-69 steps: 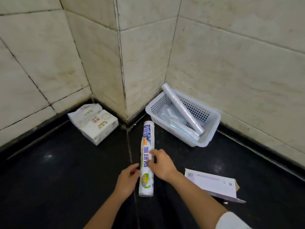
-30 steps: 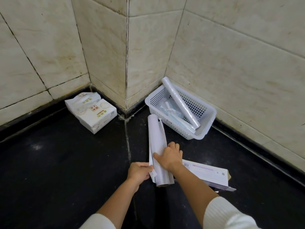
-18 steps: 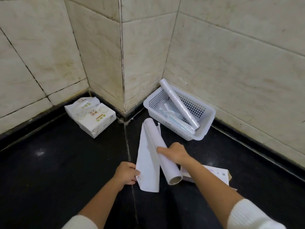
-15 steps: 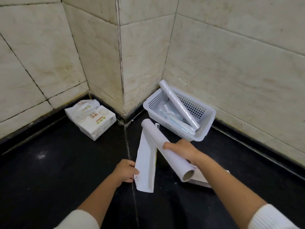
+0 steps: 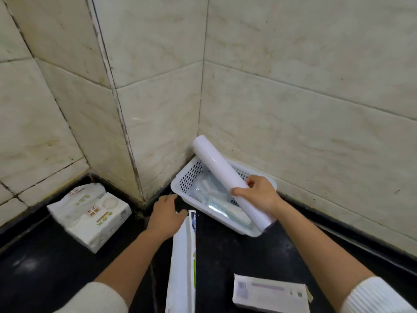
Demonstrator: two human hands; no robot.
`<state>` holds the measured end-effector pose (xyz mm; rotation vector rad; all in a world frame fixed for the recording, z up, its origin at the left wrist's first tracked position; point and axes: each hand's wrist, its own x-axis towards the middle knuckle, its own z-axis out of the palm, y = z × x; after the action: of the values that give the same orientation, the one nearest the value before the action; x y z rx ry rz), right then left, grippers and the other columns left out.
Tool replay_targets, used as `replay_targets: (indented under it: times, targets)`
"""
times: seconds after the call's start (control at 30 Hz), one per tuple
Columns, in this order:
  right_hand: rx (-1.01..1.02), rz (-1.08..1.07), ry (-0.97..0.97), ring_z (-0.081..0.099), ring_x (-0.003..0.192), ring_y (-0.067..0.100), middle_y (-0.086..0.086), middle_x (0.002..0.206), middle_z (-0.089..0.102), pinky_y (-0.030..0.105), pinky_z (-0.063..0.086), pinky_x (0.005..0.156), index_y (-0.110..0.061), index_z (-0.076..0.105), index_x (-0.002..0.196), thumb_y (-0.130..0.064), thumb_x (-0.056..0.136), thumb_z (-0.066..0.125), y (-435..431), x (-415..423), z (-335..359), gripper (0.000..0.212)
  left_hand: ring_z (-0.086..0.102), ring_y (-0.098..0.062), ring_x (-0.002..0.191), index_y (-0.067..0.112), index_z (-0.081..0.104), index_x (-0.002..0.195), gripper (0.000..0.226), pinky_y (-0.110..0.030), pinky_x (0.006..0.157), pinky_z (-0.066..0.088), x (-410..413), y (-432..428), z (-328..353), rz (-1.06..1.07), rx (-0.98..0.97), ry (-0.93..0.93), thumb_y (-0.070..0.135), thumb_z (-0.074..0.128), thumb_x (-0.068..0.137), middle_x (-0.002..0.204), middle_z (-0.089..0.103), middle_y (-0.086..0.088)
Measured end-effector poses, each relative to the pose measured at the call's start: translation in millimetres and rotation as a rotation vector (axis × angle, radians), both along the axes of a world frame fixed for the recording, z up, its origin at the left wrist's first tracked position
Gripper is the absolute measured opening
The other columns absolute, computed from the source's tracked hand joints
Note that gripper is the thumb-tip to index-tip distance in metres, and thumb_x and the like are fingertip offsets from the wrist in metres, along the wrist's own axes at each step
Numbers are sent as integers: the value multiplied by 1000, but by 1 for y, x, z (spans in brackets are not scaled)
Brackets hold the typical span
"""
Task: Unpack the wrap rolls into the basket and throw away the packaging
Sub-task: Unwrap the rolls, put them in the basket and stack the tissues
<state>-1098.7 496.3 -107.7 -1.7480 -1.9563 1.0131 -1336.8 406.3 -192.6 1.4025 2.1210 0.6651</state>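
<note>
My right hand (image 5: 257,195) grips a bare white wrap roll (image 5: 222,171) and holds it slanted over the white perforated basket (image 5: 187,179) in the wall corner. Clear plastic-wrapped items (image 5: 212,197) lie inside the basket, partly hidden by the roll. My left hand (image 5: 165,214) holds the top end of the roll's paper wrapper (image 5: 182,263), a long white sheet with a printed edge, which hangs down toward the dark floor.
A multipack of tissues (image 5: 89,213) lies on the black floor at the left by the wall. An opened cardboard box (image 5: 268,294) rests at the lower right. Tiled walls close in behind the basket.
The printed wrapper was peeled off the roll. My right hand lifted the bare roll away and carried it over the basket; my left hand kept the loose wrapper.
</note>
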Motion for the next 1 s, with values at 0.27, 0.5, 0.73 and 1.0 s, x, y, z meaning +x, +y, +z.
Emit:
replay_targets:
  times: [0.27, 0.5, 0.73, 1.0]
  targets:
    - [40, -2, -72, 55, 70, 7, -1, 87, 61, 21, 39, 53, -19, 55, 91, -35, 66, 80, 49, -29, -66, 39, -24, -24, 144, 18, -8, 151, 84, -39, 118, -9, 21, 55, -41, -233, -43, 194, 60, 33, 92, 159, -19, -11]
    - [158, 32, -404, 48, 103, 21, 1, 110, 51, 41, 43, 91, -19, 60, 109, -47, 71, 74, 61, -32, -90, 49, -44, -15, 132, 22, -15, 149, 101, -34, 111, -20, 20, 57, -66, -267, -46, 148, 83, 11, 73, 143, -40, 5]
    - [118, 84, -502, 45, 117, 25, 5, 125, 51, 46, 34, 102, -17, 47, 126, -42, 81, 66, 51, -39, -85, 55, -42, -17, 133, 19, -13, 150, 91, -36, 111, -19, 21, 57, -55, -293, -109, 136, 72, 24, 86, 150, -37, -3]
    - [240, 175, -387, 49, 115, 27, 8, 127, 52, 41, 43, 97, -14, 51, 127, -43, 81, 70, 22, -63, -36, 58, -13, -16, 146, 22, 4, 152, 69, -32, 115, -3, -9, 15, -19, -151, 114, -11, 45, 39, 97, 161, -10, -4]
